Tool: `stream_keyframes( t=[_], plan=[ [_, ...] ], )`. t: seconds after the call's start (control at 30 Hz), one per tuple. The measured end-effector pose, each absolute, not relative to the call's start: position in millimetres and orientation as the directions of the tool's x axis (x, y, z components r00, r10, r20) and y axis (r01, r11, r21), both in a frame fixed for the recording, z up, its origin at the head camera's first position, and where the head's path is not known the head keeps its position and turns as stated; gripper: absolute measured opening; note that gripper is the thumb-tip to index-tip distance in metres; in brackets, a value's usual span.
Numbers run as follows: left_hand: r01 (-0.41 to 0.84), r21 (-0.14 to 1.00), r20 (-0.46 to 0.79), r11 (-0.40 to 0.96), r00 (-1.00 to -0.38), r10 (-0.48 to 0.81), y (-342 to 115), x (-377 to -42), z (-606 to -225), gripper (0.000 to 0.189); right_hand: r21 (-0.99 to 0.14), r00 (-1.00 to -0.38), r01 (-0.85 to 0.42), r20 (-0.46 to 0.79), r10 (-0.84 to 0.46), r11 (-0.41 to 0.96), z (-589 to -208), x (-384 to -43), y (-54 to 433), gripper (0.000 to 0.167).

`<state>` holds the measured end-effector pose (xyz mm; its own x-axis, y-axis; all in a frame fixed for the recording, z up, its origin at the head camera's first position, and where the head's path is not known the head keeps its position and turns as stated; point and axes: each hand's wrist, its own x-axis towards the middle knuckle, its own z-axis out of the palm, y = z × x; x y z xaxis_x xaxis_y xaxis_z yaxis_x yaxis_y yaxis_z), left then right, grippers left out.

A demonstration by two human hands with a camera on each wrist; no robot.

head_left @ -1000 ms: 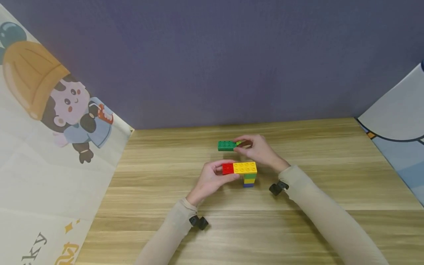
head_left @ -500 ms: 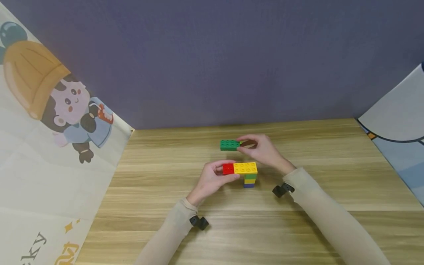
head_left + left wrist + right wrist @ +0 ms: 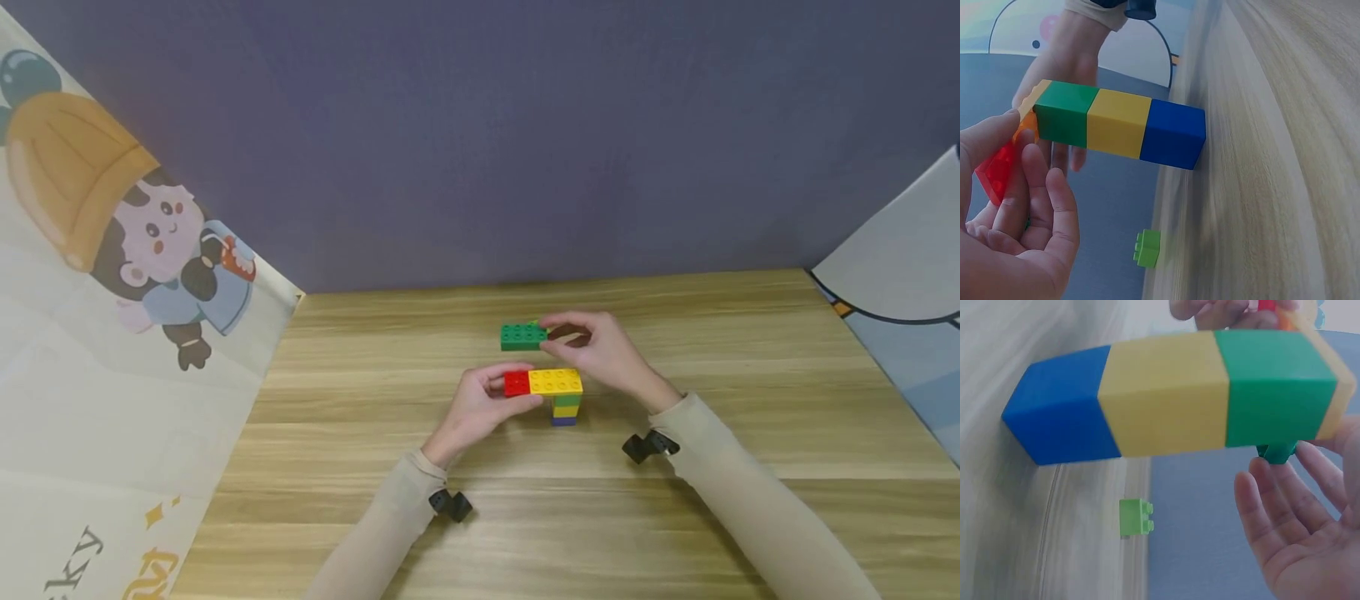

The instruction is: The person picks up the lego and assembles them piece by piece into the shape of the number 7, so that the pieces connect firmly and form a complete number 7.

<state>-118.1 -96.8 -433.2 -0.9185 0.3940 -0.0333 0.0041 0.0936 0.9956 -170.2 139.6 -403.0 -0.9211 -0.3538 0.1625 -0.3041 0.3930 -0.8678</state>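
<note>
A small tower stands upright on the table, with a blue block (image 3: pixel 1172 134) at the bottom, a yellow block (image 3: pixel 1119 122) and a green block (image 3: pixel 1066 114) above it. Across its top lies a long yellow brick (image 3: pixel 555 382), overhanging to the left. My left hand (image 3: pixel 477 406) pinches the red brick (image 3: pixel 516 383) at the overhanging end, thumb in front and fingers behind. Just beyond the tower, my right hand (image 3: pixel 600 348) holds a long green brick (image 3: pixel 522 337) by its right end, studs up. Its left end sticks out free.
A small light green brick (image 3: pixel 1132 517) sits on the wooden table (image 3: pixel 375 517) behind the tower, mostly hidden by the long green brick in the head view. A dark blue-grey panel (image 3: pixel 525 150) rises along the table's back edge, and a printed cloth (image 3: pixel 150 375) borders the left.
My right hand has shifted slightly right and then a little toward me with the long green brick. The left hand and the tower have stayed nearly still.
</note>
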Motion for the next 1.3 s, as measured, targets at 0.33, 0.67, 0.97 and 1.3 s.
stream_keyframes(
  t=[0.33, 0.67, 0.97, 1.3],
  plan=[
    [0.0, 0.997, -0.029, 0.072, -0.914, 0.405, -97, -117, -431, 0.045, -0.877, -0.91, -0.329, 0.196, -0.365, 0.35, -397, -154, 141, 0.033],
    [0.01, 0.997, -0.021, 0.073, -0.909, 0.417, -97, -117, -430, 0.044, -0.874, -0.905, -0.353, 0.228, -0.359, 0.335, -398, -136, 144, 0.031],
    [0.044, 0.999, 0.027, 0.029, -0.902, 0.431, -98, -119, -431, 0.043, -0.871, -0.893, -0.377, 0.25, -0.375, 0.315, -396, -125, 142, 0.03],
    [0.026, 1.0, 0.017, 0.016, -0.9, 0.436, -98, -120, -433, 0.042, -0.873, -0.896, -0.369, 0.242, -0.372, 0.319, -400, -121, 145, 0.028]
  ],
)
